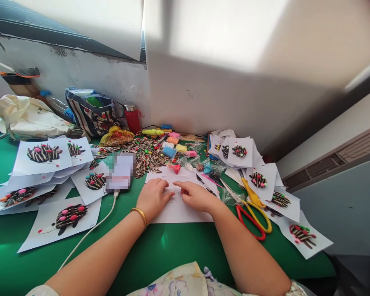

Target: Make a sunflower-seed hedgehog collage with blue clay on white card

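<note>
Cream bag (33, 119), contents hidden. Striped bag (94, 121), green stuff (94, 101) showing inside. Yellow bag (116, 137), contents unclear. Red flask (132, 120), lidded. Left hand (152, 198) palm-down on paper (181, 216), fingers loosely bent, thumb rightward, released. Paper flat under both hands, near edge running side to side, long axis unclear. Right hand (199, 196) turned left, index extended, thumb apart, released. Clear bag (215, 172) beyond, dark inside.

Head-worn view, forward, down onto table (181, 242)
</note>
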Action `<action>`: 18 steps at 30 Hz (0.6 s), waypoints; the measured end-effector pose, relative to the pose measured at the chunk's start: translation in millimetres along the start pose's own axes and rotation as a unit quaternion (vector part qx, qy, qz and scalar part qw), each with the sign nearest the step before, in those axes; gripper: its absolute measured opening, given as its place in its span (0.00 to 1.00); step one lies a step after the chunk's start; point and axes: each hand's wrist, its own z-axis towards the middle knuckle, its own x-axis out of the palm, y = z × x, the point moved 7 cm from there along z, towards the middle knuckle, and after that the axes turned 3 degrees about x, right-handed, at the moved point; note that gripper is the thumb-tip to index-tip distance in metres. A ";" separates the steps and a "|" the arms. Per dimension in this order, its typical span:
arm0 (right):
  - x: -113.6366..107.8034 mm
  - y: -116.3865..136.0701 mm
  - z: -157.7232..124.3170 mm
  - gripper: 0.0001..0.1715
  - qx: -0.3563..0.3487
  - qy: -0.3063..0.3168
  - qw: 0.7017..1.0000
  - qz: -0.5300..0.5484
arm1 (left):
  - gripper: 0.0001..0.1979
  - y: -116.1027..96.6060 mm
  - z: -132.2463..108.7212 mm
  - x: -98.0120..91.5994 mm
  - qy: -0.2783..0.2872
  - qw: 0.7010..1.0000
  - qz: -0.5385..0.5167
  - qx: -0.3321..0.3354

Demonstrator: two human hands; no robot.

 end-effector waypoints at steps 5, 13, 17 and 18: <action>0.2 1.0 0.0 0.34 -0.006 -0.006 1.000 0.004 | 0.12 -7.3 2.8 2.9 -0.005 0.998 0.060 -0.002; -1.3 1.7 -0.8 0.35 -0.001 -0.004 1.000 -0.006 | 0.09 -2.5 3.2 0.8 -0.008 1.000 0.019 0.004; -1.7 1.4 -0.5 0.35 -0.008 -0.014 1.000 -0.002 | 0.12 -1.7 5.4 1.6 -0.002 1.000 0.013 -0.007; -1.5 1.5 -0.4 0.35 -0.009 -0.015 1.000 0.000 | 0.13 -2.1 5.8 2.1 -0.002 1.000 0.023 -0.012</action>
